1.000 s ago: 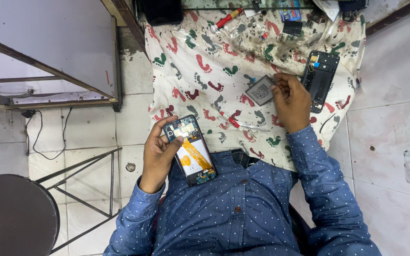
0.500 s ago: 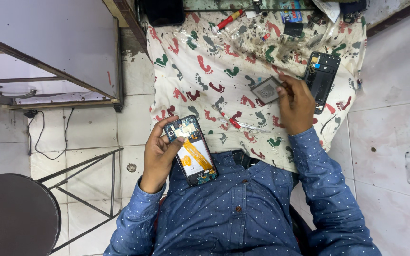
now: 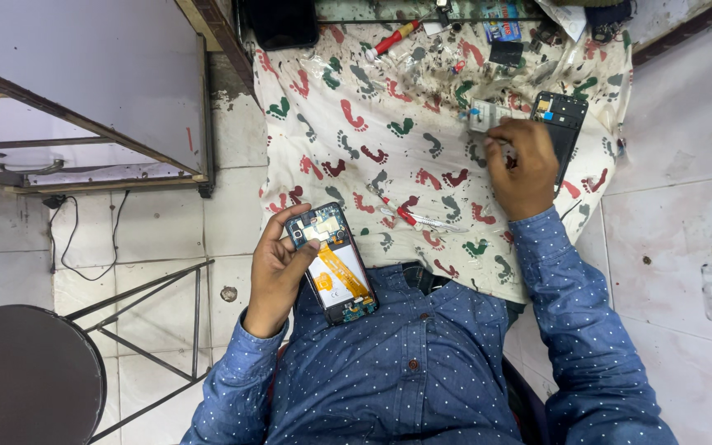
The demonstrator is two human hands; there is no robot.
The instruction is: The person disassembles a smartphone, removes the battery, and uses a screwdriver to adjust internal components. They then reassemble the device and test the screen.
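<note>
Left hand (image 3: 278, 268) grips opened phone (image 3: 333, 262) — right hand (image 3: 522, 165) touching small part (image 3: 483, 115)

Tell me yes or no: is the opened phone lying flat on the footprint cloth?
No, the opened phone is held up in the left hand over the lap, off the near edge of the footprint cloth.

the opened phone (image 3: 333, 264) lay face down in the left hand (image 3: 278, 268), its back cover off, showing a dark circuit board at the top, a white battery crossed by an orange flex strip, and a small board at the bottom; it tilted slightly, held over the lap. a small grey rectangular part (image 3: 484, 115) sat under the right hand's fingertips (image 3: 500, 136) on the footprint-patterned cloth (image 3: 356, 140), just beside a black phone frame (image 3: 560, 124).
</note>
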